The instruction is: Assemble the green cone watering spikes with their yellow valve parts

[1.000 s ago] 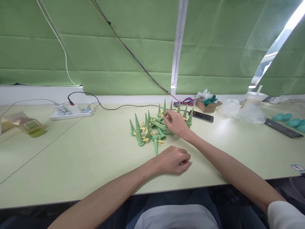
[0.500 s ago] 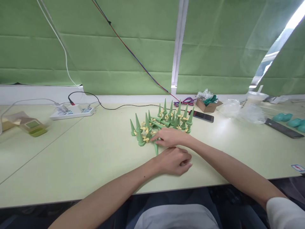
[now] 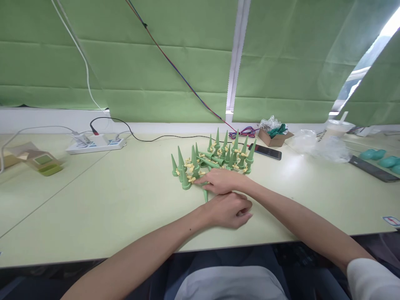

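Observation:
Several green cone-shaped plant watering spikes with small yellow valves stand in a cluster on the table, tips up. A few more spikes lie on their sides in the middle. My right hand reaches over the near side of the cluster, its index finger stretched out to a yellow valve and the other fingers bent. Under it, one lying spike pokes out toward me. My left hand rests on the table just below the right one, fingers curled into a loose fist with nothing visible in it.
Behind the cluster lie a phone and a small cardboard box. A lidded cup and plastic bags stand to the right, near a dark flat device. A power strip and a clear-and-green package are at left.
The view has shifted slightly. My right index finger has moved a little to the left along the yellow valves. My left hand stays in place.

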`<state>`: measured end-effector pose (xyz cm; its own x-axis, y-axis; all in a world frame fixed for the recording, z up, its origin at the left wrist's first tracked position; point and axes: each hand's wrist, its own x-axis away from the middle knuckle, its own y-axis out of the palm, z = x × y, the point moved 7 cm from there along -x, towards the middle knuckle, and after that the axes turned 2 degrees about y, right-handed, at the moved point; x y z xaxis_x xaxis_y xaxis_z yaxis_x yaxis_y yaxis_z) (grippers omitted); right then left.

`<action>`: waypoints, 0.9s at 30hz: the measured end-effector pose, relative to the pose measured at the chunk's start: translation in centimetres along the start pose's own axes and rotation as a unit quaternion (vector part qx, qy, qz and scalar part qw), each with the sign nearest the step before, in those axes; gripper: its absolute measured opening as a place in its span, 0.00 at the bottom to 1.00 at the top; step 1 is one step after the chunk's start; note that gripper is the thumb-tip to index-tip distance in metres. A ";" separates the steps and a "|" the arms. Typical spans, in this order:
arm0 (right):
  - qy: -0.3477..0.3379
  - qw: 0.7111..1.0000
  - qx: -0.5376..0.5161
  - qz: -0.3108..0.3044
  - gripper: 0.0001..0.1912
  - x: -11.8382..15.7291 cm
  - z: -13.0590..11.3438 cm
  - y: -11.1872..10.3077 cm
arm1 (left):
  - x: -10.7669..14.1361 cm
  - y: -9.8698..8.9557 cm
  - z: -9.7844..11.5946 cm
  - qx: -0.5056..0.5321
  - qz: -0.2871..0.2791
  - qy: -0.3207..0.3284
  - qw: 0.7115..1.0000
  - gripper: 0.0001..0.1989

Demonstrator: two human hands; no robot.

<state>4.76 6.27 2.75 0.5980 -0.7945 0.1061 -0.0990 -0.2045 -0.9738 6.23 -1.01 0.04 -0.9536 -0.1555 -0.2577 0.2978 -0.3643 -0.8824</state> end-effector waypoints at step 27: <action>-0.025 0.996 0.089 0.017 0.29 0.3 -0.6 0.1 | -0.1 0.0 0.1 0.021 0.011 0.012 1.000 0.14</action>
<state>4.44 5.65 2.80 0.6366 -0.7683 0.0666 0.0207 -0.0694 -0.9974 6.32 -1.08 0.16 -0.9477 -0.1425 -0.2857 0.3191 -0.3988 -0.8597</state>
